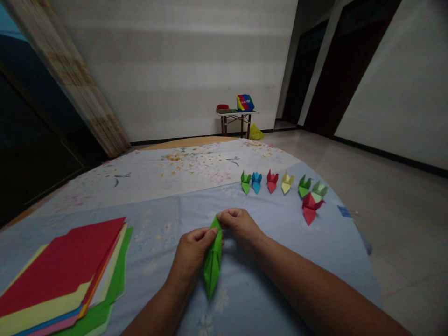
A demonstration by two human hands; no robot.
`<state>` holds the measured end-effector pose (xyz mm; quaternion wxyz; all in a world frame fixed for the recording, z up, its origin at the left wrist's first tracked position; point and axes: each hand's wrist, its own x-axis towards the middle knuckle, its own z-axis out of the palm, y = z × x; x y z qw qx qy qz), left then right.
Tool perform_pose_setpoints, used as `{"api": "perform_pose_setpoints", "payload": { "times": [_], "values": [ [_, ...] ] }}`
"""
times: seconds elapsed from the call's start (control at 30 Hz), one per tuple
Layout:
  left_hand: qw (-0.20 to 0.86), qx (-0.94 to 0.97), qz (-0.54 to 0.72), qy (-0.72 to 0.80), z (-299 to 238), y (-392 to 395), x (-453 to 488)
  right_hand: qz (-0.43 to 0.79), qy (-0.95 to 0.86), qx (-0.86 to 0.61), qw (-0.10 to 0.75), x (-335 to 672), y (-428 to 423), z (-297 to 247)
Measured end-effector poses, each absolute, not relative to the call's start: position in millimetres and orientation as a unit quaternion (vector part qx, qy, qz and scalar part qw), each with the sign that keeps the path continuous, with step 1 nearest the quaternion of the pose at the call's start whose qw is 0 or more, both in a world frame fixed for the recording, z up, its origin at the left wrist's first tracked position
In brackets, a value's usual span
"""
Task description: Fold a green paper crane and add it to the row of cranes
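Observation:
A long, narrow piece of folded green paper (212, 268) points toward me above the blue cloth, its lower end tapering to a tip. My left hand (192, 249) grips it from the left, thumb lying across its upper part. At its far end, my right hand (240, 223) pinches the top corner between thumb and fingers. The fingers beneath the paper are partly hidden. Beyond the right hand stand several small folded paper figures, among them a blue figure (256, 182), a yellow figure (287, 182) and a larger red figure (310, 208).
A stack of coloured paper (63, 261) lies at the left of the round table, red sheet on top. Flowered cloths (147, 233) cover the table. Its curved right edge lies just past the figures. Behind, a small side table (238, 113) stands against the wall.

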<state>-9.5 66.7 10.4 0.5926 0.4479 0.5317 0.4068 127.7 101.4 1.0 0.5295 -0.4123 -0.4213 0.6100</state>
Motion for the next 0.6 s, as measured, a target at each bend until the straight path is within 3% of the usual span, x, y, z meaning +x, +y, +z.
{"api": "perform_pose_setpoints", "payload": {
  "times": [0.27, 0.47, 0.6],
  "values": [
    [0.58, 0.468, 0.413, 0.523, 15, 66, -9, 0.654, -0.449, -0.381, 0.475, 127, 95, 5],
    [0.573, 0.476, 0.426, 0.513, 18, 67, -10, 0.636, -0.449, -0.375, 0.503, 125, 94, 3],
    [0.624, 0.457, 0.41, 0.482, 21, 65, -11, 0.614, -0.45, -0.386, 0.521, 128, 98, 2]
  ]
}}
